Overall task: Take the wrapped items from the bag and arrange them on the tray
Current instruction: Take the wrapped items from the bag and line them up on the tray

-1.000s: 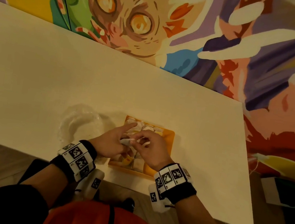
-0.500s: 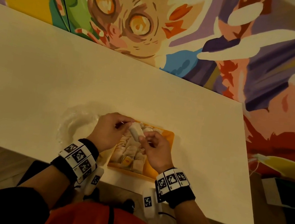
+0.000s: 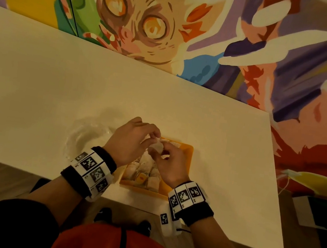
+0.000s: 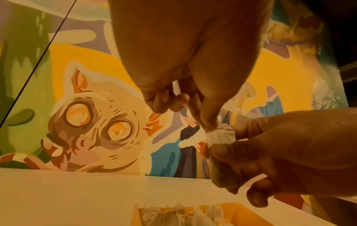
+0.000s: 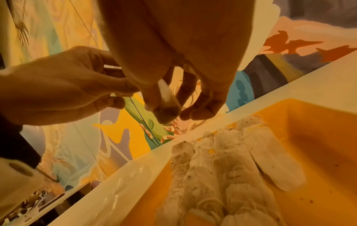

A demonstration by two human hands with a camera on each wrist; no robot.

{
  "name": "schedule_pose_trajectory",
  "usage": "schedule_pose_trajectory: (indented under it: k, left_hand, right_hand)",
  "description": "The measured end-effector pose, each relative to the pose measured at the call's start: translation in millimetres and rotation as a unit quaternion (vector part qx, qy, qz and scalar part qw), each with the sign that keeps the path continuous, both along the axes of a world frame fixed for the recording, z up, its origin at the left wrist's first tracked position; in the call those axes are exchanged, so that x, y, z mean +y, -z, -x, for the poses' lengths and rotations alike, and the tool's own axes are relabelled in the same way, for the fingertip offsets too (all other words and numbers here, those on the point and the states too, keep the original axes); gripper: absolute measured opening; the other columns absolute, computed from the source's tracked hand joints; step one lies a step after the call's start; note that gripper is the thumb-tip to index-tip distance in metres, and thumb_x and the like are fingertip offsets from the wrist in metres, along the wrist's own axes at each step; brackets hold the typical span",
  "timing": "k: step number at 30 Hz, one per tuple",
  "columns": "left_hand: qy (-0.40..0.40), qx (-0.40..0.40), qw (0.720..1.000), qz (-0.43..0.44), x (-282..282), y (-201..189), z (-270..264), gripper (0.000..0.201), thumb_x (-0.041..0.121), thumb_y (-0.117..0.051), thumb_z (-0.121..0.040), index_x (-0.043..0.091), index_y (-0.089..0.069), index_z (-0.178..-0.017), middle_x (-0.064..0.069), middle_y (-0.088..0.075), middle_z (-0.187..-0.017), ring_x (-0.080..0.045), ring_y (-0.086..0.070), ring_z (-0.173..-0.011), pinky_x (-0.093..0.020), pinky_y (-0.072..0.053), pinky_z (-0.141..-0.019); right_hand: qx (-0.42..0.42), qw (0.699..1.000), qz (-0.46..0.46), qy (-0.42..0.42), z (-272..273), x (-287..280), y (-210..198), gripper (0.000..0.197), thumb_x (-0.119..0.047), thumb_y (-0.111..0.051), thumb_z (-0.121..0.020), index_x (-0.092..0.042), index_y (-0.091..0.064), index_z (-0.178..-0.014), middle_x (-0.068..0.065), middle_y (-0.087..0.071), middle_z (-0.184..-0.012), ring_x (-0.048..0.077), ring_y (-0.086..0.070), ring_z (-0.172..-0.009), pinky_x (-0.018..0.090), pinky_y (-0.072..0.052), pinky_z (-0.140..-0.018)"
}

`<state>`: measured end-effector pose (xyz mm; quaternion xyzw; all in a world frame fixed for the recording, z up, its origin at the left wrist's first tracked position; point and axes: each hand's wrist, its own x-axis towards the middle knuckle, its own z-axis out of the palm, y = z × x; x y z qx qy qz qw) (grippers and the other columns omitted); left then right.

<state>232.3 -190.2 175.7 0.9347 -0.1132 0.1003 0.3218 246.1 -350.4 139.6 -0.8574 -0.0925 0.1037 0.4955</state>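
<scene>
Both hands are raised above the orange tray (image 3: 185,155) (image 5: 309,137), holding one white wrapped item (image 3: 157,147) (image 4: 222,140) (image 5: 168,100) between them. My right hand (image 3: 165,163) (image 4: 270,156) grips its body with thumb and curled fingers. My left hand (image 3: 133,140) (image 5: 63,85) pinches its top end with fingertips (image 4: 207,123). Several white wrapped items (image 3: 146,170) (image 5: 222,168) lie in rows on the tray's left part. The clear plastic bag (image 3: 89,135) (image 5: 119,188) lies flat on the table, left of the tray.
The white table (image 3: 56,84) runs far to the left and back; its near edge lies just below the tray. A painted mural wall (image 3: 174,28) stands behind it. Boxes and cables (image 3: 317,210) lie on the floor at the right.
Both hands lifted a wrapped item up off the tray and moved it toward the tray's far left corner. The left hand has shifted from resting fingers to pinching the item's end.
</scene>
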Motion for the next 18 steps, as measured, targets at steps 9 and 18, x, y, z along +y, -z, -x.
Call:
schedule_pose_trajectory:
  k: [9,18]
  left_hand:
    - [-0.015,0.045,0.998,0.048,-1,13,5,0.012,0.014,-0.060,-0.093,0.015,-0.065,-0.104,0.002,-0.065,-0.095,-0.007,-0.048,-0.076,-0.012,-0.034,-0.070]
    - [-0.126,0.246,0.961,0.019,5,47,18,0.025,0.016,-0.056,-0.093,0.010,-0.058,-0.117,-0.012,-0.064,-0.109,-0.025,-0.059,-0.098,-0.033,-0.050,-0.083]
  right_hand:
    - [0.062,0.997,0.045,0.020,-7,-11,3,0.016,-0.014,-0.063,-0.091,-0.004,-0.074,-0.087,0.010,-0.073,-0.089,0.022,-0.065,-0.086,0.039,-0.053,-0.081]
    - [0.128,0.935,0.325,0.053,-29,-32,7,0.013,-0.008,-0.055,-0.089,-0.019,-0.050,-0.084,0.022,-0.059,-0.121,0.038,-0.058,-0.107,0.034,-0.044,-0.074]
